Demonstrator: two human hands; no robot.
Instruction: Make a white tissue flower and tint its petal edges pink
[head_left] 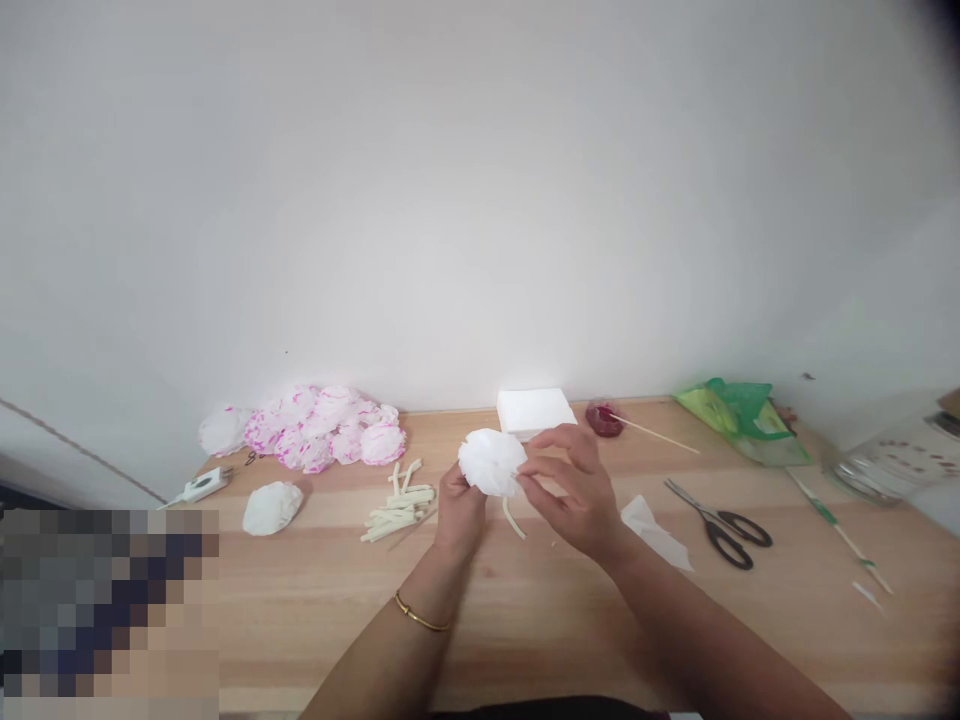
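Over the middle of the table I hold a white tissue paper flower, round and ruffled. My left hand is closed around its underside, the fingertips hidden behind the bloom. At the flower's right edge, the thumb and index finger of my right hand pinch a petal, while the other fingers stay raised. A pale stem piece shows just below the flower; whether it is attached I cannot tell. Left of my left hand lies a pile of pale stem pieces. A second white paper flower rests farther left.
Pink-edged paper flowers cluster at the back left near a white plug. A tissue stack, a dark red dish with a stick and a green bag line the wall. Scissors, a paper scrap and a jar lie right.
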